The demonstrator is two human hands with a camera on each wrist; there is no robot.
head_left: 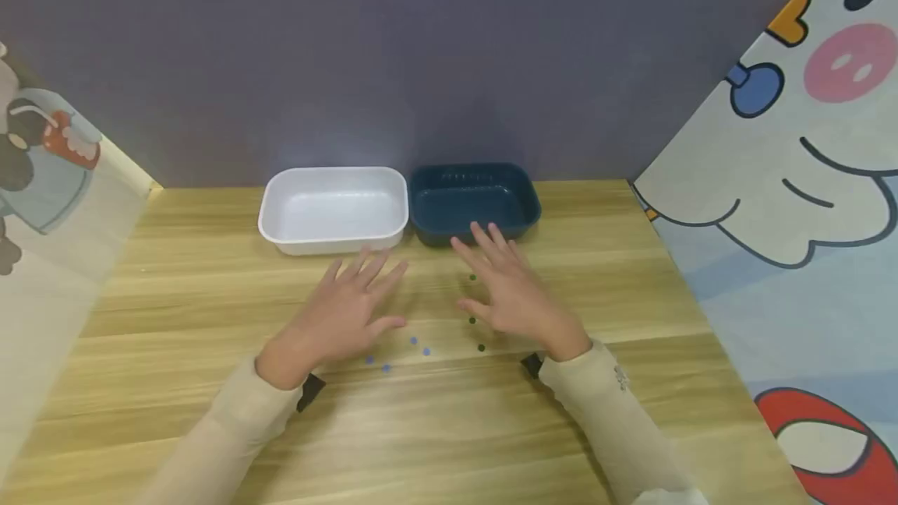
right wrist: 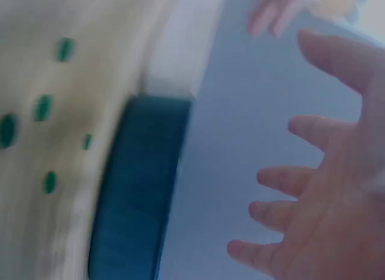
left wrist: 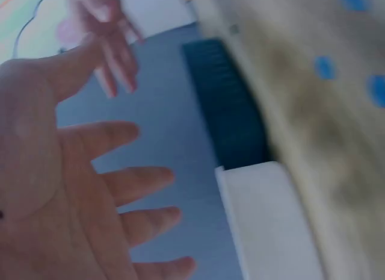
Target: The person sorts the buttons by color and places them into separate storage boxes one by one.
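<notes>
My left hand (head_left: 340, 318) hovers over the table with its fingers spread, in front of a white rectangular tray (head_left: 330, 246). Likewise spread and holding nothing, my right hand (head_left: 515, 294) is in front of a dark teal tray (head_left: 473, 209). Small blue discs (head_left: 426, 351) lie scattered between the hands, nearer the left one. Several small green discs (head_left: 481, 347) are on the wood close to the right hand, some partly hidden under it. In the right wrist view more green discs (right wrist: 43, 108) show beside the teal tray.
Both trays stand side by side at the back of the wooden table (head_left: 449, 443), against a grey panel (head_left: 449, 61). Cartoon-printed sheets border the table, a pig figure (head_left: 849, 61) on the right and a drink cup picture (head_left: 70, 139) on the left.
</notes>
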